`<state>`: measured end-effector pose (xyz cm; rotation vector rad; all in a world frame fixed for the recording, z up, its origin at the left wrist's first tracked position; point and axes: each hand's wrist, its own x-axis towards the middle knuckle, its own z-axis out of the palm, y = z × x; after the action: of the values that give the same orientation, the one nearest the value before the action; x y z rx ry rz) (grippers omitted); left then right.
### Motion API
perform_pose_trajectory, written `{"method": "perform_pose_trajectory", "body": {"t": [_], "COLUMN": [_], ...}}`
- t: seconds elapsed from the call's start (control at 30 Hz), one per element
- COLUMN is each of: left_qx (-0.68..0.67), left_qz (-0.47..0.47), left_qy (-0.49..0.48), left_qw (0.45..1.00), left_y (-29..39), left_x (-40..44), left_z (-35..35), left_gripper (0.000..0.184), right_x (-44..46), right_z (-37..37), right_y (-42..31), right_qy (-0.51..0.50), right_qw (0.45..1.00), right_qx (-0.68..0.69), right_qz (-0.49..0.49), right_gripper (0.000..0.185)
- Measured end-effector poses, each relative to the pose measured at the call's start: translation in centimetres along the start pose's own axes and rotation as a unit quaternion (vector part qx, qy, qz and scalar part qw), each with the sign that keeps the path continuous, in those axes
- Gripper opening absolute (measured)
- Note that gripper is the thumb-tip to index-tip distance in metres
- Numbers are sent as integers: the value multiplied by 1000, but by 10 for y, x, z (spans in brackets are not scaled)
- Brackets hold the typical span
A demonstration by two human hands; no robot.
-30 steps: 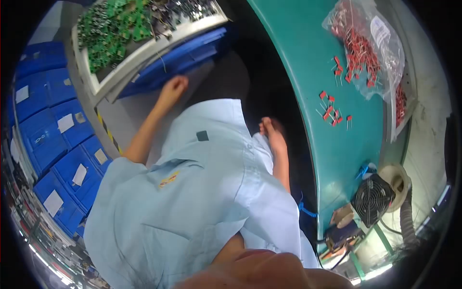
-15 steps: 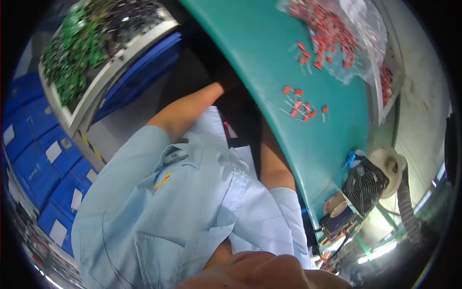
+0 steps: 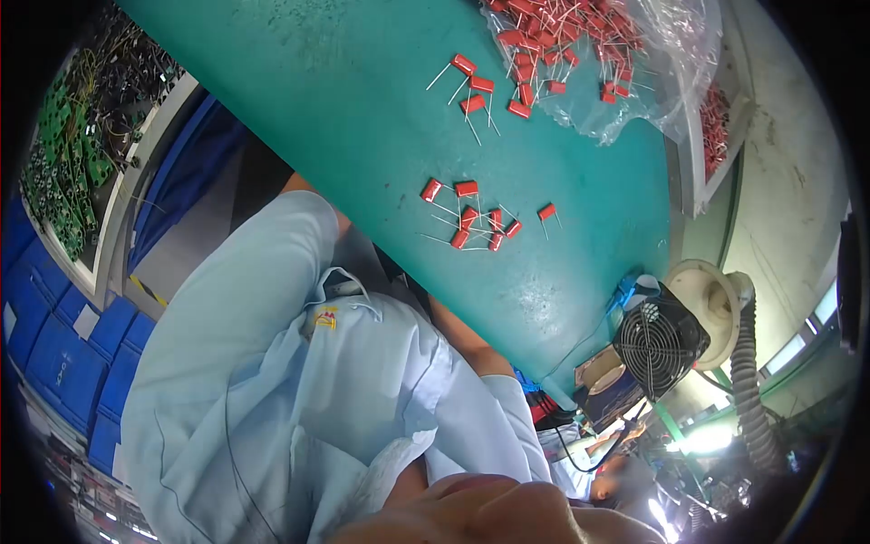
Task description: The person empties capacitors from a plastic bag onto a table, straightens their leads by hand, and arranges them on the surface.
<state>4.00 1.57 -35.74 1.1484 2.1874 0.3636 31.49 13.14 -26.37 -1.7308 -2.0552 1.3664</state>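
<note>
I cannot tell either grip's state: both hands are hidden past the edge of the surface (image 3: 344, 109). Red components (image 3: 468, 218) lie loose on it, between that edge and the clear bag (image 3: 675, 63). I judge them light and hard, their wire leads (image 3: 439, 78) easily bent; best pinched by the red body

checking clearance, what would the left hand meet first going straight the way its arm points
Probably the table, whose edge the left sleeve points at; the left hand is hidden, so direction and depth are unclear.
</note>
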Motion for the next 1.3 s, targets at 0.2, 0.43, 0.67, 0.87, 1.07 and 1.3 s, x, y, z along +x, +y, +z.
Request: {"method": "perform_pose_trajectory", "body": {"t": [0.2,0.43,0.67,0.87,1.07,1.3], "left_qx": [-4,-7,-6,0,3,-6], "left_qz": [1,3,5,12,7,3], "left_qy": [-8,-20,-29,-38,-52,-65], "left_qw": [1000,1000,1000,999,999,998], "left_y": [-1,-3,-6,-6,-5,-4], "left_x": [-4,-11,-14,-12,-8,-5], "left_z": [-6,-11,-18,-16,-9,-8], "left_gripper": [23,23,23,22,22,22], "right_x": [-25,-74,-115,-119,-113,-102], "right_z": [-2,4,18,29,24,21], "right_y": [13,29,32,24,28,29], "right_qy": [17,22,18,22,28,21], "right_qw": [1000,999,998,998,998,998], "right_qx": [-5,-13,-11,-8,-16,-21], "right_qz": [14,39,59,50,51,53], "right_gripper": [27,27,28,28,29,29]}}
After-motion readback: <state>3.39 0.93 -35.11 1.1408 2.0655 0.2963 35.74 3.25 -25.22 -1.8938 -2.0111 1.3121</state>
